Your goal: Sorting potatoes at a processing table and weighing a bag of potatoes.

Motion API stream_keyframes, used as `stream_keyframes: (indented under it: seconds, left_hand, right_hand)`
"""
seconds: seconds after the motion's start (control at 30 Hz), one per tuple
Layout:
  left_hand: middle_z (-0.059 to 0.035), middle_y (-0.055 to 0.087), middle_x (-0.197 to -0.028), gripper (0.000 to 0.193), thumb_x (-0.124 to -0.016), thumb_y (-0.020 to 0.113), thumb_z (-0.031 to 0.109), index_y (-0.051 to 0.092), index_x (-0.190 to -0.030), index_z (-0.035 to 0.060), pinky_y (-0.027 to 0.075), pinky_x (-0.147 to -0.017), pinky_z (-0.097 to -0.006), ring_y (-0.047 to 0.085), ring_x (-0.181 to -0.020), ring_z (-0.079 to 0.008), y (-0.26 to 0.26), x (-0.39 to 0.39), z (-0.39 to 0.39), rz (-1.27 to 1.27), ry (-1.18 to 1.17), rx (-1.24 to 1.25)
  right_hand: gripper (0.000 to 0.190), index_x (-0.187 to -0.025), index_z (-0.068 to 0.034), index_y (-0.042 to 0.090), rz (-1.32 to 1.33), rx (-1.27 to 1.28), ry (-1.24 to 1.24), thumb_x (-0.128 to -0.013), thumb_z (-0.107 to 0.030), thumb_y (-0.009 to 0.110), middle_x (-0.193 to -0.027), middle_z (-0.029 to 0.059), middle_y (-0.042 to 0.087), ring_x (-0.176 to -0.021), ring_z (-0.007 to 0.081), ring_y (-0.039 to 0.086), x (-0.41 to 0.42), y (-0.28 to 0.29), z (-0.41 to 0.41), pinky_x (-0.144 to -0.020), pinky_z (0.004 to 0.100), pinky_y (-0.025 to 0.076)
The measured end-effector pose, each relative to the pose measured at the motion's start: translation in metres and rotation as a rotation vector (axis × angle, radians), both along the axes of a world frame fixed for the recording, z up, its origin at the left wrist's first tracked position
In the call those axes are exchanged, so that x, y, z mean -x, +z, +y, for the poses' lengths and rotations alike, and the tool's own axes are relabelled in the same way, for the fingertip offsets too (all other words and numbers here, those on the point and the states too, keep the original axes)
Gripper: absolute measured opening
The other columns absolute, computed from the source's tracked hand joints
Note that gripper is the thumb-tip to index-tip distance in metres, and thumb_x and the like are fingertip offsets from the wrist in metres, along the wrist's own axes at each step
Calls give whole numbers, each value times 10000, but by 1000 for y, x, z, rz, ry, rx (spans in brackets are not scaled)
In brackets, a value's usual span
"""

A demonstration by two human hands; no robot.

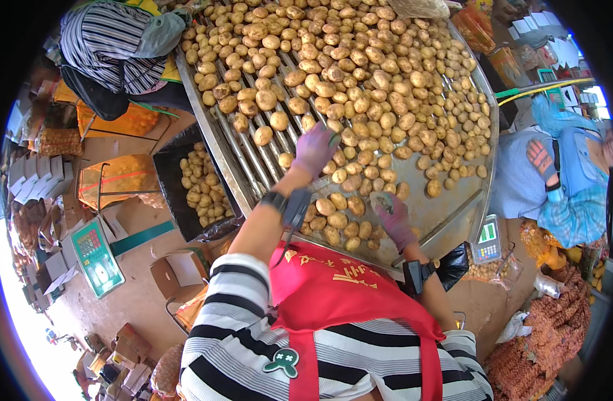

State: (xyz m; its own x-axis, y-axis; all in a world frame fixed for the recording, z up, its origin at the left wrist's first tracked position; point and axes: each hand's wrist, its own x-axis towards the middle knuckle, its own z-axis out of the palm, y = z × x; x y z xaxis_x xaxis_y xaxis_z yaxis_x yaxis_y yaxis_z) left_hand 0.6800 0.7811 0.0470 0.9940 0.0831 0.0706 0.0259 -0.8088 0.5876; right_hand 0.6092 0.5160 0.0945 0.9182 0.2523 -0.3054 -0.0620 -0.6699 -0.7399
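Potatoes (pixel 359 92) lie heaped over a metal sorting table (pixel 414 183) with a bed of steel rollers (pixel 239 145) on its left part. My left hand (pixel 312 150), in a purple glove, reaches over the rollers at the edge of the heap. Its fingers are blurred, and whether they grip a potato is unclear. My right hand (pixel 394 220), gloved alike with a greyish patch at the fingers, is low over the metal plate. Beside it sits a small group of potatoes (pixel 338 219). Its palm side is hidden from me.
A black-lined crate of potatoes (pixel 201 185) stands left of the table. People work on both sides, one in a striped top (pixel 111 47), another in blue clothing (pixel 562 165). Scales (pixel 97 258) (pixel 486 240), an open cardboard box (pixel 178 273) and net sacks (pixel 542 331) surround the table.
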Motion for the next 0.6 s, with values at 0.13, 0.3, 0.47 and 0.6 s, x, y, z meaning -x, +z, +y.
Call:
stream_keyframes:
  seconds: [0.13, 0.3, 0.47, 0.6]
  left_hand:
    - [-180, 560, -636, 362, -884, 598, 340, 617, -814, -14, 415, -544, -374, 512, -546, -274, 49, 100, 37, 382, 8, 435]
    - [-169, 631, -741, 312, -848, 611, 316, 657, -959, 28, 474, -669, -395, 620, -712, -311, 42, 255, 107, 1060, -133, 102]
    - [-213, 581, -1128, 418, -837, 597, 373, 598, -1123, 69, 457, -834, -451, 579, -1001, -365, 50, 235, 106, 583, 134, -29]
    - [-181, 593, -1050, 366, -846, 609, 312, 589, -1089, 38, 457, -885, -433, 571, -1017, -355, 61, 105, 89, 115, 283, 109]
  right_hand:
    - [286, -1071, -68, 616, -295, -110, 46, -827, -211, 653, -931, 146, 651, -820, 282, 649, -69, 10, 32, -723, 353, 509]
    - [362, -1132, -84, 587, -408, -12, 238, -803, -205, 679, -1135, 136, 602, -1064, 274, 577, -155, 12, 107, -892, 381, 467]
    - [424, -1230, -118, 519, -549, 701, 643, -831, -225, 611, -1220, 136, 528, -1160, 308, 494, -166, -1, 161, -955, 392, 423]
    - [445, -1207, -93, 501, -353, 488, 710, -809, -248, 626, -1136, 117, 546, -1076, 321, 518, -118, -21, 164, -926, 400, 431]
